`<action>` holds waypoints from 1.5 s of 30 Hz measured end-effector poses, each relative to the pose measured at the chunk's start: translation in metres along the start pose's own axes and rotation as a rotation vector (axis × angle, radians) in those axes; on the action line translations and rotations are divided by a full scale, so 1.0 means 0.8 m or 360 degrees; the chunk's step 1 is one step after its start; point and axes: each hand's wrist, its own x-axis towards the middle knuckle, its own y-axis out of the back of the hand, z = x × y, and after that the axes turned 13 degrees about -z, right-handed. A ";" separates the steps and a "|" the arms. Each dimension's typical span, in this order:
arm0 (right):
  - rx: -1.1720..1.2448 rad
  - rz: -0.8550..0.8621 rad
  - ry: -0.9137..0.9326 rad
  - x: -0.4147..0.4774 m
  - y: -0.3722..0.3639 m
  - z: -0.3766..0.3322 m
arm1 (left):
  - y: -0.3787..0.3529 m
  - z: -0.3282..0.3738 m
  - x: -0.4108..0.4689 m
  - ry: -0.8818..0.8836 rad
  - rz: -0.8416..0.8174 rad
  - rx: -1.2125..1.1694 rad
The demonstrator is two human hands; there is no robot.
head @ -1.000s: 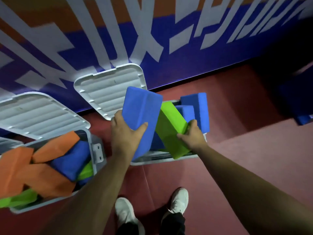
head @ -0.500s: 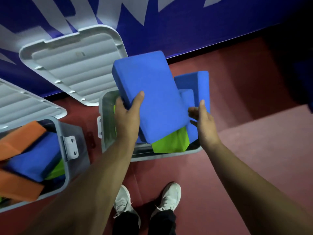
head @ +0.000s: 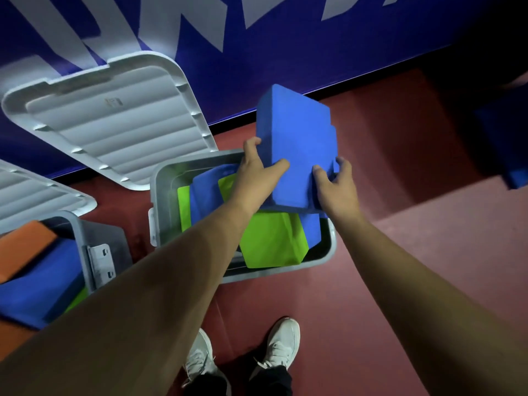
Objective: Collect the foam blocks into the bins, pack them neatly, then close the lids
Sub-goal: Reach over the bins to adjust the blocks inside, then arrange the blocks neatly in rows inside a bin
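A large blue foam block (head: 297, 144) is held tilted over the right side of the grey bin (head: 331, 244). My left hand (head: 258, 170) grips its left edge, thumb on the top face. My right hand (head: 334, 184) grips its lower right corner. Inside the bin lie a green block (head: 271, 241), a second green block (head: 184, 207) at the left, and more blue blocks (head: 205, 192) partly hidden by my arm. The bin's ribbed lid (head: 114, 115) leans open against the wall.
A second grey bin (head: 94, 252) at the left holds orange (head: 23, 250), blue and green blocks, its lid (head: 37, 192) open behind it. A blue wall with white lettering runs along the back. My white shoes (head: 281, 341) stand on the red floor.
The blue block has moved right and farther from me, uncovering the blocks in the bin. My right hand, open beside it before, now grips its lower right corner.
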 end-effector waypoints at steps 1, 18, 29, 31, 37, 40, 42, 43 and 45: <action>-0.0057 0.0002 0.0032 0.000 0.001 0.000 | 0.001 -0.002 -0.005 -0.0011 -0.0054 0.0066; -0.0772 0.0035 0.0755 -0.114 -0.041 -0.083 | 0.117 -0.067 -0.080 -0.0011 0.0241 0.0058; -0.1236 -0.0551 0.0779 -0.098 -0.251 0.043 | 0.182 -0.282 -0.078 0.0086 0.0459 0.0461; -0.1369 -0.0639 0.0788 -0.073 -0.276 0.076 | 0.177 -0.321 -0.058 0.0071 0.0504 0.0624; -0.1657 -0.0649 0.0968 -0.018 -0.327 0.141 | 0.160 -0.417 -0.010 0.0189 0.0504 0.1070; -0.1728 -0.0507 0.1099 -0.005 -0.349 0.161 | 0.167 -0.453 -0.002 0.0018 0.0467 0.1185; -0.1708 -0.0443 0.1120 -0.003 -0.358 0.162 | 0.173 -0.463 -0.009 -0.0031 0.0438 0.1261; -0.1700 -0.0435 0.1113 -0.004 -0.360 0.162 | 0.172 -0.467 -0.015 -0.0039 0.0428 0.1239; -0.1683 -0.0460 0.1112 -0.012 -0.361 0.159 | 0.163 -0.468 -0.037 0.0006 0.0401 0.1114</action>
